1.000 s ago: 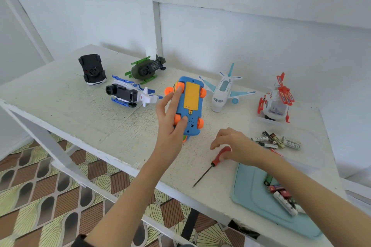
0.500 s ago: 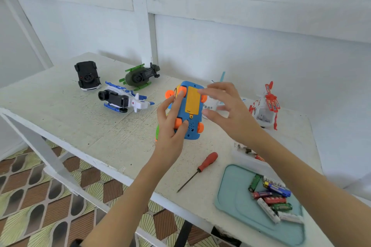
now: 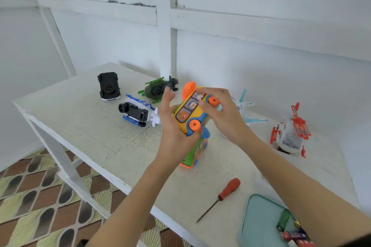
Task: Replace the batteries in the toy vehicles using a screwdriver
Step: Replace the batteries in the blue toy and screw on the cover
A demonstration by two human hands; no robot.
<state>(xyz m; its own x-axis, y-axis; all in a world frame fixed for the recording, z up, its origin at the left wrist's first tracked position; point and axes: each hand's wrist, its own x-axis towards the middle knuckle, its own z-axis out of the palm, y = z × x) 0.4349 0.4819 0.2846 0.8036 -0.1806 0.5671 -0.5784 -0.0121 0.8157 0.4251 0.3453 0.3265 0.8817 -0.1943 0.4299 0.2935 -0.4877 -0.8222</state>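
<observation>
I hold a yellow and blue toy bus (image 3: 189, 110) with orange wheels above the table, turned so its side with animal windows faces me. My left hand (image 3: 170, 132) cradles it from below and the left, fingers curled under it. My right hand (image 3: 224, 118) grips its far end from the right, thumb on the windows. The red-handled screwdriver (image 3: 229, 187) lies loose on the table near the front edge, apart from both hands. Several batteries (image 3: 293, 234) lie in a teal tray (image 3: 259, 224) at the front right.
A green toy bus (image 3: 195, 152) stands on the white table (image 3: 90, 126) just below my hands. Behind are a black car (image 3: 108, 86), a green helicopter (image 3: 156, 90), a blue-white toy (image 3: 136, 113), a white airplane (image 3: 245, 106) and a red-white helicopter (image 3: 289, 134).
My right hand left the screwdriver on the table and came up to grip the toy bus. Both hands turned the bus from underside-up onto its side.
</observation>
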